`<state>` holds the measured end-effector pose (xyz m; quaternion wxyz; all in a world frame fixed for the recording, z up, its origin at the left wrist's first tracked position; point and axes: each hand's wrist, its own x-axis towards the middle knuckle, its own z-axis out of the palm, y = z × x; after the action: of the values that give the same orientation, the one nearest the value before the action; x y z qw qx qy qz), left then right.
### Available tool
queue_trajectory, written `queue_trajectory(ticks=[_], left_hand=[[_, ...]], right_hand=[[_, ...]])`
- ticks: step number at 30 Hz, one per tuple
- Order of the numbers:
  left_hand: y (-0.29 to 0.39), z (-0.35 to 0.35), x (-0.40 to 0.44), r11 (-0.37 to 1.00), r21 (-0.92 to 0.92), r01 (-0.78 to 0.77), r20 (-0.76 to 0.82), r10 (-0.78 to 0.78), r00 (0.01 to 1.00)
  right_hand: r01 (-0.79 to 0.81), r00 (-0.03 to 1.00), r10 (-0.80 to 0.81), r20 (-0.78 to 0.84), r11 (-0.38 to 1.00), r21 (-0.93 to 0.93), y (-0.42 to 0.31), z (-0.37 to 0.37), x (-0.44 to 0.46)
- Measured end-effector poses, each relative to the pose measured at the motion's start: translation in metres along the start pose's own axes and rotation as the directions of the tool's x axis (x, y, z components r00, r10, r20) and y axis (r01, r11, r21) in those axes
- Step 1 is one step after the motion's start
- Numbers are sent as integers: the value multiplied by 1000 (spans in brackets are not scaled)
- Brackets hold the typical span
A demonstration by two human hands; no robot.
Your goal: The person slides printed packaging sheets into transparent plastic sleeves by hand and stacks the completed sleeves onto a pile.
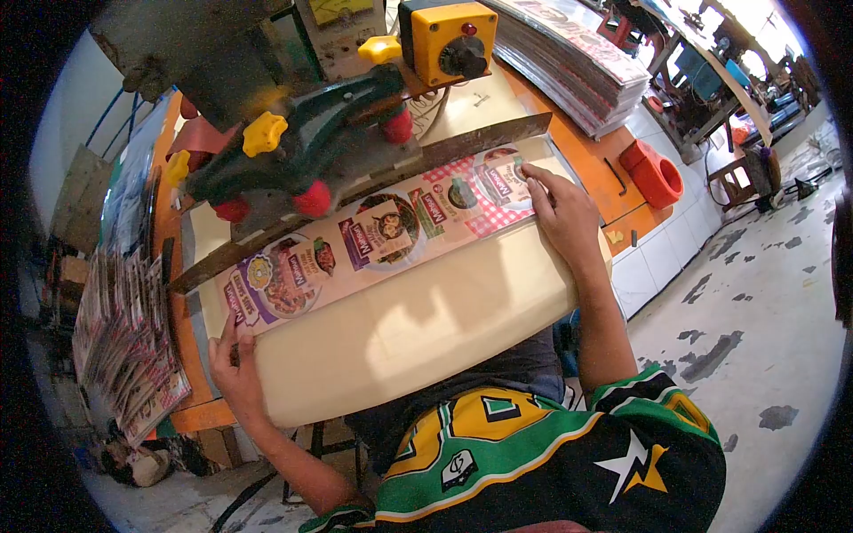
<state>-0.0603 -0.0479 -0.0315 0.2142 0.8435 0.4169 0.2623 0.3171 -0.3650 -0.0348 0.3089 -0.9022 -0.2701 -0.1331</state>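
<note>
At the far left of the orange tabletop, a pile of printed sheets leans in a loose fan, within reach of the left hand. That hand's fingers are partly bent, their tips at the near corner of the printed strip; whether they pinch or only press it, I cannot tell. The strip lies face up and slanted, its far long edge along the metal bar, which probably serves as a straight stop. Below it, the cream padded surface bulges toward the person, seemingly a smooth support for the forearms and the strip. The right hand has bent fingers at the strip's other end, pinch or press equally unclear; such wide spacing likely holds it flat and square. Farther right sit a neat stack and a red tape dispenser.
</note>
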Motion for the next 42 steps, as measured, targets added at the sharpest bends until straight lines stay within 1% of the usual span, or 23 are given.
queue_trajectory(ticks=[2,6,9,11,14,16,20,22,23,28,31,34,38,42], left_hand=[[-3,0,0,998,6,-57,-13,57,998],[1,0,0,997,21,-68,-24,68,997],[1,0,1,998,42,-43,-10,43,999],[-3,0,2,998,10,-56,-5,56,998],[-6,1,3,999,-27,-40,-9,39,999],[-4,1,3,999,-21,-34,-8,34,999],[3,-1,4,999,-12,-33,-6,33,999],[4,-3,4,999,12,-46,-3,46,999],[4,-4,5,998,38,-57,3,57,998],[1,-2,4,997,28,-70,-17,71,997],[-4,0,4,998,9,-62,-10,62,998],[-3,0,4,999,-11,-44,-5,44,999],[-4,-1,3,1000,-4,-15,1,15,1000],[-5,0,4,998,-16,-61,-16,60,998]], right_hand=[[2,1000,-2,-8,1000,9,0,0,0],[-11,1000,11,-7,1000,10,-1,0,0],[-15,1000,15,-3,1000,18,-1,0,1],[-16,1000,16,-1,1000,19,-1,-1,1],[-45,999,45,20,999,14,-6,-5,4],[-128,989,126,78,992,24,-11,-8,6],[-123,988,120,94,992,23,-6,-5,9],[-49,997,53,54,996,-77,0,-1,9],[-49,997,53,53,996,-77,2,0,9],[-36,999,37,30,999,-35,0,0,8],[-11,1000,11,3,998,-57,1,2,7],[-54,998,55,43,998,-22,-3,-1,7],[-62,997,62,35,998,-18,-4,-2,6],[-58,998,59,28,998,-27,-4,-1,6]])
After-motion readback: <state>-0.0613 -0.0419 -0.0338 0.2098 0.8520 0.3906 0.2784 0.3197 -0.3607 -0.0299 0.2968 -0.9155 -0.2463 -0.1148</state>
